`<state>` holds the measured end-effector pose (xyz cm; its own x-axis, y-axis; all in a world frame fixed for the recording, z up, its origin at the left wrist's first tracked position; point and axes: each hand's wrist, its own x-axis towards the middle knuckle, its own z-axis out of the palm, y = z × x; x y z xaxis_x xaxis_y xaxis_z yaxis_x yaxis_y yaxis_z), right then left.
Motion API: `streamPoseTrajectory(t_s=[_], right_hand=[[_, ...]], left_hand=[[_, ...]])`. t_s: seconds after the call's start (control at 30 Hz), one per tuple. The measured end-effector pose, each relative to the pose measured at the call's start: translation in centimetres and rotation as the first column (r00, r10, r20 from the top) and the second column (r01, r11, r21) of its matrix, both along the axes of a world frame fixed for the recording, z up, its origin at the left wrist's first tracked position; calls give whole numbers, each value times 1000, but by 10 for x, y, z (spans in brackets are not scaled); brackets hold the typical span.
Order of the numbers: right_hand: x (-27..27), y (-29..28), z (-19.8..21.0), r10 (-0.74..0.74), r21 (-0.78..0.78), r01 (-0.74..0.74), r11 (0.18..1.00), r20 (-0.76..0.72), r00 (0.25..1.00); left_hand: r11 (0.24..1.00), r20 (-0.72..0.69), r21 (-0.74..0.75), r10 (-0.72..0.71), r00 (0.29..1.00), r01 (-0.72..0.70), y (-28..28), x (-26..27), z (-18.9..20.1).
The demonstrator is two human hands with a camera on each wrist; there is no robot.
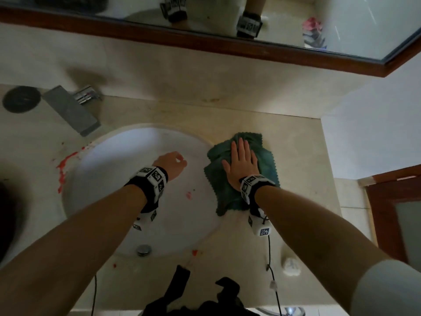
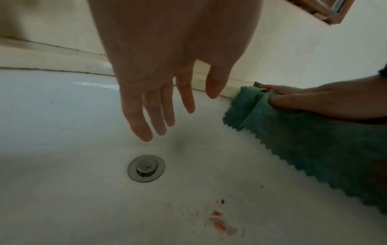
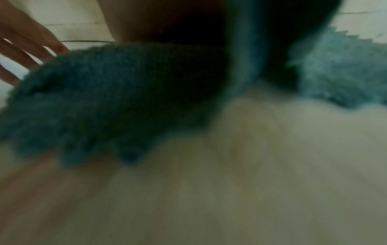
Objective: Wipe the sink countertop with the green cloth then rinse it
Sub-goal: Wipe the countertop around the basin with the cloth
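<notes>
The right hand [image 1: 241, 164] lies flat, fingers straight, pressing the green cloth [image 1: 266, 160] onto the countertop [image 1: 303, 156] just right of the sink [image 1: 145, 151], a hold suited to wiping rather than lifting. The cloth is fluffy microfibre with a zigzag edge, bunched, one side overhanging the basin rim. The left hand [image 2: 165, 92] hangs empty over the glossy white bowl, fingers relaxed, above the metal drain [image 2: 146, 168]. Red smears [image 1: 65, 165] mark the far rim; wiping appears unfinished.
</notes>
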<state>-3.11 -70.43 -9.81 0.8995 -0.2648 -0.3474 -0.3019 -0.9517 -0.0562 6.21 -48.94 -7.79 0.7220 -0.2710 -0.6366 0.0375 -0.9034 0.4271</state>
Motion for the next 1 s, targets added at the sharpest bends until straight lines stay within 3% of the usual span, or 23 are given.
streamPoseTrajectory(t_s=[0.13, 0.33, 0.73, 1.0], right_hand=[[32, -1, -3, 61, 7, -61, 998, 21, 998], [35, 1, -3, 51, 5, -51, 999, 12, 999], [-80, 24, 4, -104, 15, 105, 994, -54, 993], [-73, 28, 8, -122, -14, 122, 992, -55, 991]], left_hand=[[998, 8, -21, 65, 998, -65, 4, 8, 1], [996, 25, -33, 80, 997, -79, 12, 10, 8], [993, 52, -83, -77, 996, 81, 3, -2, 25], [991, 56, -78, -107, 993, 111, 10, 3, 21]])
